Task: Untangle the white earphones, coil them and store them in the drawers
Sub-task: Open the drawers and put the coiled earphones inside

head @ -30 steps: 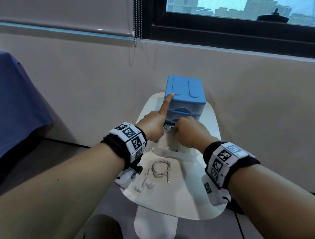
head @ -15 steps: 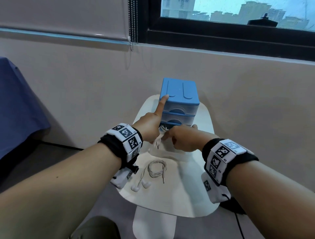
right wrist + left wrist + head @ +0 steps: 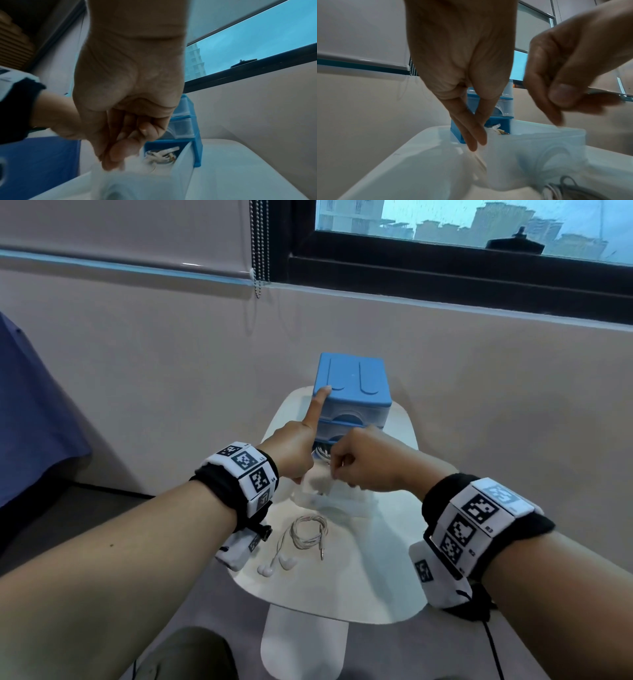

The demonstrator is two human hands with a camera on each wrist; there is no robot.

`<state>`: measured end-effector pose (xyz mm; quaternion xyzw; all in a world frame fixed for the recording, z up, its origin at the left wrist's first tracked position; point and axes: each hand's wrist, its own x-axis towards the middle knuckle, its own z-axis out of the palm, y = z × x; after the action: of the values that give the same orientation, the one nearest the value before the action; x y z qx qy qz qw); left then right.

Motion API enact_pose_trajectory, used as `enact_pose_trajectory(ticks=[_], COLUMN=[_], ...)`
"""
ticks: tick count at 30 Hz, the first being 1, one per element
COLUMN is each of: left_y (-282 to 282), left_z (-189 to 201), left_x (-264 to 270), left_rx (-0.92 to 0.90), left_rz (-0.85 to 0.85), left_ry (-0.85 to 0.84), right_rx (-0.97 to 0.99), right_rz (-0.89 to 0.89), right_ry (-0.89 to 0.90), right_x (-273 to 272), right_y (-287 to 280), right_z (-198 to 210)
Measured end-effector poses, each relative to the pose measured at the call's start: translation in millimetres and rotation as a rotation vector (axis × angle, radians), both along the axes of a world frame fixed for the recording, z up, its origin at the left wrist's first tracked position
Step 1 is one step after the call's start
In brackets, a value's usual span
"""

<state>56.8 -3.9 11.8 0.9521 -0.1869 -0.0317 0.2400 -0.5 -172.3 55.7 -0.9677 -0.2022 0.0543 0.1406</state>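
A blue drawer unit stands at the far end of a small white table. Its translucent bottom drawer is pulled out, with white earphones lying at its back. My left hand presses its straight index finger on the unit's top left corner; in the left wrist view two other fingers point down beside the drawer. My right hand hovers over the drawer with fingers curled and thumb against them, nothing plainly in it. A second coiled pair of white earphones lies on the table nearer me.
The table is narrow, with a beige wall right behind the unit. A blue cloth hangs at the far left. A bead chain dangles from the blind above. My knee shows below the table's near edge.
My right hand has drawn back from the drawer opening toward me and now sits above the drawer's front. The left index finger stays on the unit's top. The coiled earphones have not moved.
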Motion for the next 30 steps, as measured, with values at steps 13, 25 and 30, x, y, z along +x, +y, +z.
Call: enact_pose_trajectory(ticks=[13,25,30], left_y=[-1.2,2.3,0.3], left_z=[0.5,-0.8,1.0], left_x=[1.6,4.7,2.0], left_rx=[-0.011,-0.126,-0.133], left_rz=[-0.019,-0.029,-0.035], left_ry=[0.004,0.105,0.111], right_rx=[-0.38,-0.069,0.069], right_rz=[0.249,0.151,0.025], right_ry=[-0.076,0.007,-0.113], right_x=[-27.1,-11.2,6.1], right_y=[41.5,-6.8,-37.1], right_z=[-44.1,15.4,38.6])
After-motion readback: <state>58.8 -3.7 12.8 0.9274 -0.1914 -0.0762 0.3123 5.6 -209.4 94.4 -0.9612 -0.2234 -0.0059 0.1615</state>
